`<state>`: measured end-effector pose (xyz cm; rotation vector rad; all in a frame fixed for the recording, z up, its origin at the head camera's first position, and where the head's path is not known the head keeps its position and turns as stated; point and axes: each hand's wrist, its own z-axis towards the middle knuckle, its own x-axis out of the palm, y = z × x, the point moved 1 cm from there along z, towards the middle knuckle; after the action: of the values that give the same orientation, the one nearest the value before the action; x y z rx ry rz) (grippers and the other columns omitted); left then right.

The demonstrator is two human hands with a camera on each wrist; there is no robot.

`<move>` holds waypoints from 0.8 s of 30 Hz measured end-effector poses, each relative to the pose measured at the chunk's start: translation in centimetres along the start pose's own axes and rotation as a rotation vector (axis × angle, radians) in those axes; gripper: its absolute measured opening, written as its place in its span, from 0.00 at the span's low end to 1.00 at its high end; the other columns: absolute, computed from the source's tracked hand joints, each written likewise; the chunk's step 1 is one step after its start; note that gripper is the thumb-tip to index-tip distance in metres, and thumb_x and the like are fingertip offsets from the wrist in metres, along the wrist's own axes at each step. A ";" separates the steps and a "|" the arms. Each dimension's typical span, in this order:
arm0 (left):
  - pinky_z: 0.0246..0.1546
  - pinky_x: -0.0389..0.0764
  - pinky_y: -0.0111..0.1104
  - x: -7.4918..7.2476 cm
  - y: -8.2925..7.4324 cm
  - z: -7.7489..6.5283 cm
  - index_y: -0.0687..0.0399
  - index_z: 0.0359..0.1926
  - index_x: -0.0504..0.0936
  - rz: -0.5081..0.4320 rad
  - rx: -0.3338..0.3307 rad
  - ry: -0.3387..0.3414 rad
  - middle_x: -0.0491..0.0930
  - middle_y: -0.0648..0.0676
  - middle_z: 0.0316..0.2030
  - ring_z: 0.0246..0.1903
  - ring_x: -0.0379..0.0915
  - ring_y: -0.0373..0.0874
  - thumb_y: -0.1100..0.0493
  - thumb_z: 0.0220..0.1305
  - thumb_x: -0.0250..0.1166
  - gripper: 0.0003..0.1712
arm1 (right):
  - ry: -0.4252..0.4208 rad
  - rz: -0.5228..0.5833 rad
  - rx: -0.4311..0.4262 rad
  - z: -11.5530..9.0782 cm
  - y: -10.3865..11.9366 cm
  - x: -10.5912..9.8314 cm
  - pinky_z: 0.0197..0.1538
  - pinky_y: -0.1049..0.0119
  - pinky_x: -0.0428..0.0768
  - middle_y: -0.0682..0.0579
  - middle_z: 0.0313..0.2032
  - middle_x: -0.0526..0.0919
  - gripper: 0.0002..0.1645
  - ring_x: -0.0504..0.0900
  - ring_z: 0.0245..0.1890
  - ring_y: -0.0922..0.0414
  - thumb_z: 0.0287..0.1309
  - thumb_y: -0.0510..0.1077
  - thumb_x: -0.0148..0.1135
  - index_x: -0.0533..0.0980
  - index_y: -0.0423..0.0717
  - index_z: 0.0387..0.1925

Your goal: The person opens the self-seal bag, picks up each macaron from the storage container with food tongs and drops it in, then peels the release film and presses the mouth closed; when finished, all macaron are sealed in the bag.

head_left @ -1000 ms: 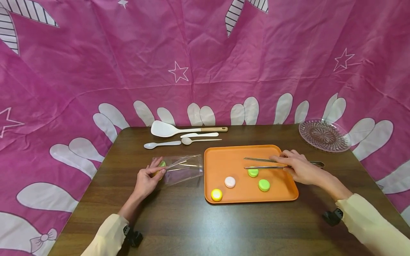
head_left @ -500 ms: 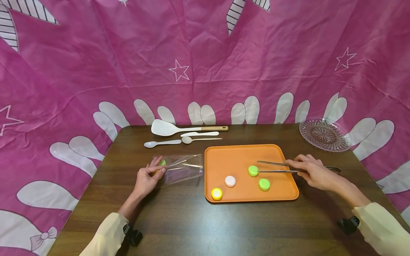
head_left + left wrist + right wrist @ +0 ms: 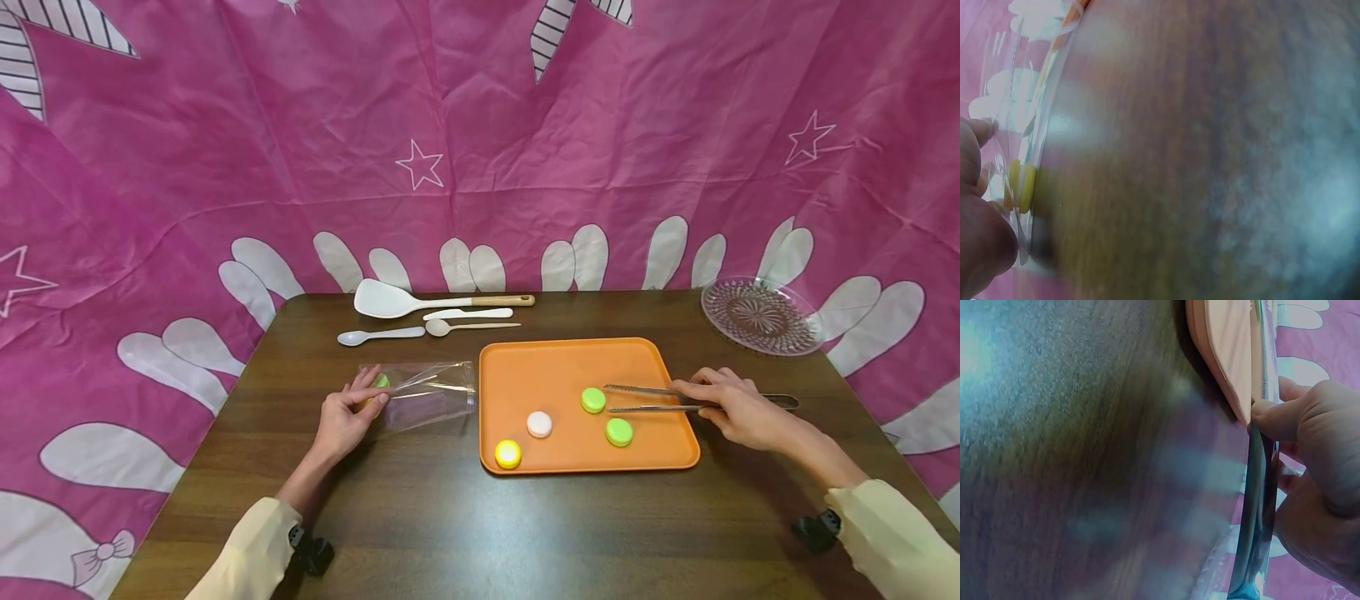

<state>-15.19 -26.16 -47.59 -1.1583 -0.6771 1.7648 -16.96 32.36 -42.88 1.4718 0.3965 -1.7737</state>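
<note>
My left hand [image 3: 351,421] pinches the left end of a clear plastic bag [image 3: 431,400] lying on the table. Inside the bag, partly hidden by the fingers, are a green macaron [image 3: 381,381] and a yellow macaron [image 3: 1028,189]. My right hand [image 3: 738,408] grips metal tongs [image 3: 645,408] over the right part of an orange tray [image 3: 555,358]. The tips of the tongs are apart with nothing between them, just right of a green macaron [image 3: 593,400]. Another green macaron [image 3: 618,432], a pale pink one [image 3: 538,424] and a yellow one [image 3: 507,454] also sit on the tray.
Behind the bag lie a white spatula [image 3: 384,300] with a wooden handle, a white knife [image 3: 468,314] and two spoons, one white [image 3: 381,335] and one beige [image 3: 472,326]. A clear patterned plate [image 3: 761,317] stands at the table's back right corner. Pink cloth hangs behind.
My right hand has drawn the tongs to the right, off the upper green macaron, then slightly toward me. That macaron stays in place. The left hand and the bag have not visibly moved.
</note>
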 end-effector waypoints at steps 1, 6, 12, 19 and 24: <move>0.65 0.47 0.69 0.0 0.0 0.0 0.69 0.39 0.88 -0.002 0.000 0.000 0.75 0.67 0.59 0.67 0.59 0.69 0.74 0.60 0.68 0.06 | -0.001 0.004 -0.003 0.0 0.0 0.1 0.34 0.62 0.63 0.52 0.41 0.78 0.39 0.71 0.38 0.55 0.42 0.23 0.73 0.78 0.44 0.59; 0.64 0.47 0.70 0.0 0.1 -0.1 0.70 0.39 0.88 -0.015 -0.002 -0.001 0.75 0.68 0.59 0.68 0.58 0.70 0.74 0.61 0.68 0.06 | 0.005 0.020 0.003 0.2 -0.1 0.6 0.33 0.62 0.61 0.53 0.41 0.77 0.39 0.71 0.39 0.55 0.43 0.23 0.73 0.78 0.46 0.60; 0.64 0.48 0.70 0.0 0.2 0.0 0.70 0.39 0.88 -0.008 0.000 -0.005 0.75 0.68 0.59 0.67 0.58 0.70 0.74 0.61 0.68 0.06 | 0.001 0.019 -0.001 0.5 0.0 0.8 0.33 0.62 0.60 0.53 0.42 0.77 0.41 0.70 0.38 0.56 0.42 0.22 0.73 0.78 0.47 0.61; 0.65 0.48 0.68 0.1 0.0 0.0 0.70 0.39 0.88 -0.006 -0.013 -0.006 0.76 0.66 0.59 0.67 0.59 0.68 0.73 0.61 0.68 0.06 | -0.005 0.039 -0.025 0.9 0.1 1.1 0.34 0.62 0.62 0.54 0.41 0.77 0.40 0.69 0.37 0.57 0.42 0.21 0.73 0.79 0.45 0.59; 0.64 0.48 0.70 0.2 -0.9 0.0 0.72 0.37 0.87 -0.005 -0.008 -0.020 0.76 0.70 0.57 0.66 0.59 0.71 0.77 0.59 0.67 0.06 | 0.005 0.039 -0.031 1.2 0.3 1.1 0.34 0.62 0.63 0.53 0.41 0.77 0.38 0.69 0.37 0.57 0.42 0.21 0.72 0.79 0.44 0.58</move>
<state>-14.87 -25.60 -46.99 -1.1447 -0.6986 1.7725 -17.61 30.98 -43.51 1.4533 0.3933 -1.7261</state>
